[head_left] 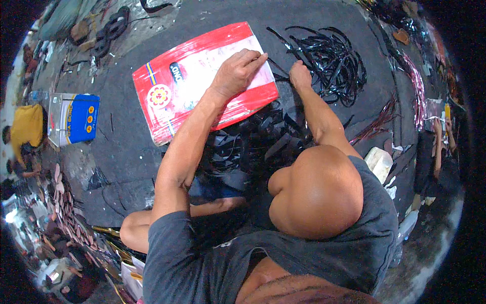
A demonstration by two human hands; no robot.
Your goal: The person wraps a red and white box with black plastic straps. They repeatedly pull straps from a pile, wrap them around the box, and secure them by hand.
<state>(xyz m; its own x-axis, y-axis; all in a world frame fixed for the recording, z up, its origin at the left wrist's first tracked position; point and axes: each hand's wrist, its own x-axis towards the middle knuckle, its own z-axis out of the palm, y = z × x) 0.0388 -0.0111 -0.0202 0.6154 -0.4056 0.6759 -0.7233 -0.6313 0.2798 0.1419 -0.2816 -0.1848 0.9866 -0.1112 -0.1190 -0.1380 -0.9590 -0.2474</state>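
Note:
A red and white rectangular package (197, 76), wrapped in shiny film, lies at a slant in front of me. My left hand (239, 71) rests on its upper right part. The fingers are bent and pressed together near the right edge; whatever they hold is hidden. Just beyond that edge, my right hand (300, 75) is closed on a thin black strip (279, 70) that runs toward the package. A tangled heap of glossy black strips (338, 66) lies to the right of this hand. More black strips (228, 147) are bunched between the package and my legs.
A blue and white box (76, 120) stands at the left, near a person in yellow (29, 126). Pink shiny strips (416, 96) hang at the far right, by another person's hands (439, 129). A whitish container (378, 163) sits by my right side. Brownish flat pieces (68, 213) lie lower left.

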